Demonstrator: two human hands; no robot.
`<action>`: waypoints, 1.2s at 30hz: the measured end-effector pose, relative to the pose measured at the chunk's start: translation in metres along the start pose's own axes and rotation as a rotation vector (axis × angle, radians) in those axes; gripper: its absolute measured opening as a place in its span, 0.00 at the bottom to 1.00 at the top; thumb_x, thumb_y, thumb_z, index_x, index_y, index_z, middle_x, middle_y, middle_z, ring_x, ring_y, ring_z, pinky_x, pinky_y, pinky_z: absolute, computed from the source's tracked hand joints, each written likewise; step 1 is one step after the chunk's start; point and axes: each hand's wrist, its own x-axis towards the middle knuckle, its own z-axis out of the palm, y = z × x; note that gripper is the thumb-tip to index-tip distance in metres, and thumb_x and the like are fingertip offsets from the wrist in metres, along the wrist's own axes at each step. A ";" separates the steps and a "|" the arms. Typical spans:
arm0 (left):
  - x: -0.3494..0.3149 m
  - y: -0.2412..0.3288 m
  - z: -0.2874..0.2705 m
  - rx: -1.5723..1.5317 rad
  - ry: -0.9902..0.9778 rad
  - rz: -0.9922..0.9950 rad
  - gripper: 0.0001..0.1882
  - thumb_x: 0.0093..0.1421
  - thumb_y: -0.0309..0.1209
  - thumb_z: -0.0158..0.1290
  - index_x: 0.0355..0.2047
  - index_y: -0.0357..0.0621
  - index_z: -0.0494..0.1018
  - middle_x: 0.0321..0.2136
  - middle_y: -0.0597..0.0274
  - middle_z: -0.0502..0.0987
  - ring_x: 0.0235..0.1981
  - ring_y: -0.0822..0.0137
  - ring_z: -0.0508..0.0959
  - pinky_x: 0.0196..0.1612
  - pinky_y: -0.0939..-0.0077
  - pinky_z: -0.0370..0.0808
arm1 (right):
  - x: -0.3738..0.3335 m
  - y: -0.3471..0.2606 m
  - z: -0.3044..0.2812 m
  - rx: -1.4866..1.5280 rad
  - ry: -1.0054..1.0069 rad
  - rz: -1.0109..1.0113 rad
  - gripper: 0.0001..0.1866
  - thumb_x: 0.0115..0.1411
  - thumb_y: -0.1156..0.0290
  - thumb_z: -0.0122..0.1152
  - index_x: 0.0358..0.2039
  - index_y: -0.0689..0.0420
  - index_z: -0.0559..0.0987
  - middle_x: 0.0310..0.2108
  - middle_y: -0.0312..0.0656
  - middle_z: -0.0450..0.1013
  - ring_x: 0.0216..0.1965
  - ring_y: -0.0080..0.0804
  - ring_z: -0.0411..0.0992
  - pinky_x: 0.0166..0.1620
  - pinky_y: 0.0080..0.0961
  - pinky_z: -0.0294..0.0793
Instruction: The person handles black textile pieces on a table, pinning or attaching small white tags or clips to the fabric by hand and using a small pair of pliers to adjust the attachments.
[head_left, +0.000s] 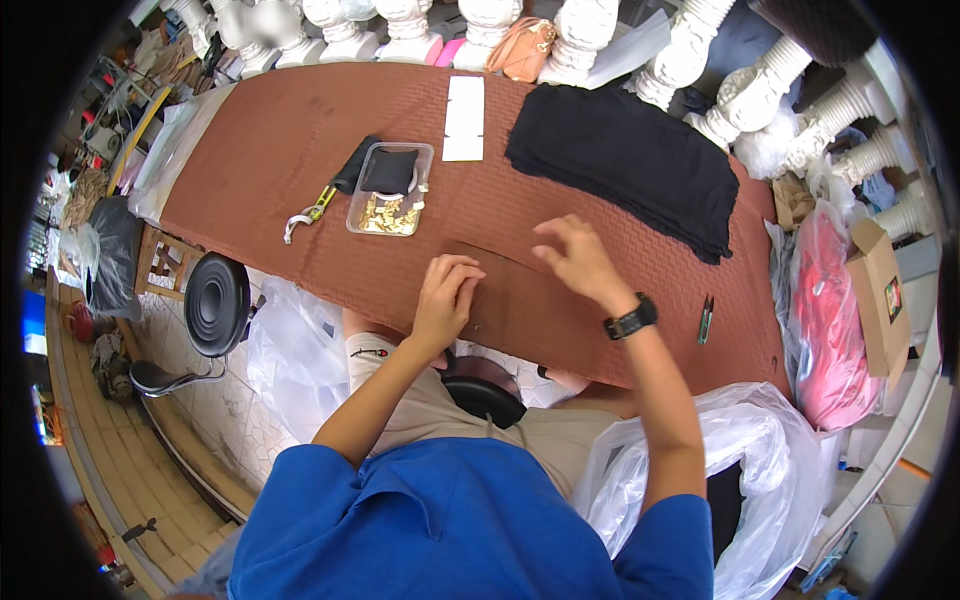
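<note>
My left hand (pixel 445 306) is above the near edge of the brown-covered table (pixel 270 160), its fingers bent and pressed together. Whatever they may pinch is too small to make out. To the right, my right hand (pixel 583 262) hovers over the cover with its fingers curved and apart, nothing visible in them. Beyond my hands stands a clear plastic box (pixel 352 215) holding small gold-coloured metal pieces (pixel 388 216) and a black square pad (pixel 391 171). A stack of folded black cloth (pixel 620 160) lies past my right hand.
A yellow-and-black tool (pixel 322 203) and a dark roll (pixel 356 163) lie left of the box. A white card (pixel 464 118) is at the far side, small snips (pixel 706 320) at right. White balusters (pixel 402 30) line the back; plastic sheeting (pixel 770 425) hangs near my right arm.
</note>
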 end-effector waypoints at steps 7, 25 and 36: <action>0.001 -0.035 -0.033 0.177 0.063 -0.079 0.06 0.59 0.22 0.57 0.37 0.41 0.76 0.41 0.55 0.75 0.44 0.51 0.73 0.48 0.61 0.71 | 0.019 -0.017 0.064 -0.006 -0.137 0.083 0.10 0.58 0.70 0.67 0.37 0.62 0.82 0.38 0.50 0.77 0.42 0.48 0.77 0.46 0.41 0.75; -0.079 -0.057 -0.067 0.228 -0.005 0.064 0.14 0.55 0.24 0.59 0.43 0.45 0.77 0.50 0.61 0.77 0.53 0.54 0.74 0.54 0.60 0.70 | 0.005 0.003 0.069 0.268 -0.009 0.115 0.11 0.61 0.72 0.67 0.44 0.61 0.80 0.36 0.36 0.76 0.34 0.22 0.72 0.40 0.22 0.74; -0.079 -0.065 -0.051 0.306 0.029 0.090 0.13 0.58 0.25 0.57 0.45 0.48 0.77 0.52 0.62 0.76 0.54 0.55 0.74 0.55 0.57 0.68 | -0.166 -0.118 -0.145 -0.202 -0.052 0.538 0.16 0.61 0.69 0.68 0.48 0.60 0.79 0.38 0.41 0.78 0.36 0.28 0.76 0.37 0.25 0.74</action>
